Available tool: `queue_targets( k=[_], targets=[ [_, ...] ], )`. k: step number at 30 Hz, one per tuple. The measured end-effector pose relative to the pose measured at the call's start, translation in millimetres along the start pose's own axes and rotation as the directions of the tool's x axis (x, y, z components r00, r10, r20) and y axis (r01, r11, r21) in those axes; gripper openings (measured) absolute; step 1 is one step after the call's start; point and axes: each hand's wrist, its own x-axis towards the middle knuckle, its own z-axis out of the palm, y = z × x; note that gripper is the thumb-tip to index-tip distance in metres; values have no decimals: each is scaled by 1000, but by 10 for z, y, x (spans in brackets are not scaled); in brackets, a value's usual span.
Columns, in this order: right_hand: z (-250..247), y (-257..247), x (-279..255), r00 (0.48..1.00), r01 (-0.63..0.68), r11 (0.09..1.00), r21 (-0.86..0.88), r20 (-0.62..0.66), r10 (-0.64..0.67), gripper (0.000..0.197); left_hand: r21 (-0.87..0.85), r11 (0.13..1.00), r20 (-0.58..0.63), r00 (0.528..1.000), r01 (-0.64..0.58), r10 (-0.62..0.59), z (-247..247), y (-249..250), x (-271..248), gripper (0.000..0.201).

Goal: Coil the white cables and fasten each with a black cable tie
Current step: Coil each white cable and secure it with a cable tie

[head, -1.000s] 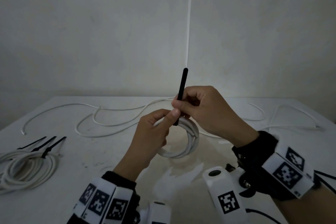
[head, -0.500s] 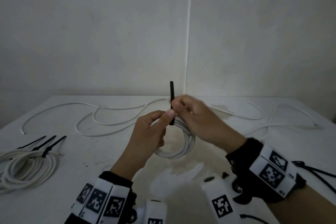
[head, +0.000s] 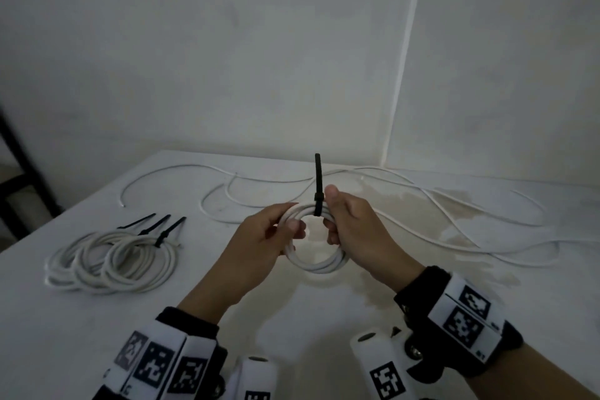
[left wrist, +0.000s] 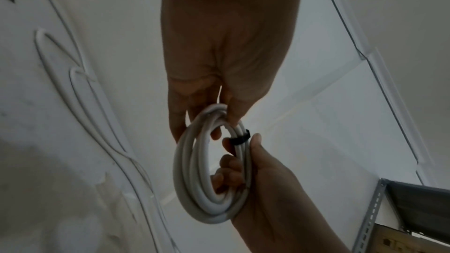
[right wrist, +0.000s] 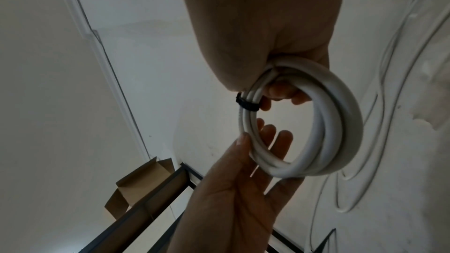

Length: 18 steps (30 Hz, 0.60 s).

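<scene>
A small white cable coil [head: 319,265] hangs above the table between both hands. A black cable tie [head: 317,178] is wrapped round the coil's top, and its tail stands straight up, free. My left hand [head: 290,216] pinches the coil's left side between thumb and fingers. My right hand [head: 336,216] grips the right side, fingers curled through the ring and thumb beside the tie. The left wrist view shows the coil [left wrist: 194,189] with the tie's band [left wrist: 239,138] tight on the strands. In the right wrist view the coil [right wrist: 340,122] and the tie [right wrist: 247,104] sit just below the right thumb.
Three tied coils [head: 113,260] lie on the white table [head: 292,318] at the left, their black tails pointing away. Loose white cables [head: 470,221] snake across the back and right. A dark shelf frame [head: 19,172] stands off the table's left edge.
My right hand has let go of the tie's tail and dropped to grip the coil beside the tie. The tail now stands free. The coil sits lower and flatter between the hands.
</scene>
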Motion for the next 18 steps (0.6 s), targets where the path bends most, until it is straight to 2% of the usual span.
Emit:
queue_targets(
  k=[4,8,12,14,16,18],
  targets=[
    [231,12,22,998,51,998,-49,28,-50,46,174,981,-78,992,-79,94,-166,-122,-20,30],
    [458,83,114,992,22,999,-30,121,-18,81,230,970,-110,988,-84,111,-305,-225,-39,29],
    [595,219,217,980,-22,999,-48,198,31,67,255,965,-113,990,-55,87,-432,-288,-61,27],
    [651,187,227,971,-33,996,-78,233,50,74,281,959,-120,991,-26,62,-528,-316,-53,26],
    [687,102,186,963,-54,989,-136,255,87,89,293,956,-131,991,17,23,-644,-361,-52,28],
    [694,95,135,938,-90,973,-214,309,155,88,306,950,-148,989,65,-20,-770,-433,-71,30]
  ],
)
